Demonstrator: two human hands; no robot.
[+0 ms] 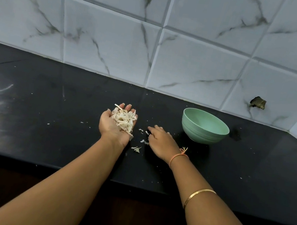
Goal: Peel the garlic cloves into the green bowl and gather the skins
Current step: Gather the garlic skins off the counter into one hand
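Garlic skins [123, 120] heaped in the cupped, upturned left hand [109, 128], fingers relaxed. Loose scraps [136, 148] lie on the counter [49, 108] by the palm-down right hand [160, 141]; whether it pinches one cannot be told. Green bowl [204, 128] stands near, to the right. Risk: a tilted palm would likely spill the light heap. No writing legible.

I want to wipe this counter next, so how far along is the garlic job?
Peeling looks finished: no unpeeled cloves lie on the counter, though the bottom of the green bowl is hidden from this view. In hand: the left hand cups a pile of skins, and the right hand rests palm down beside loose scraps. Left to do: gather those scraps and the tiny flecks scattered around.
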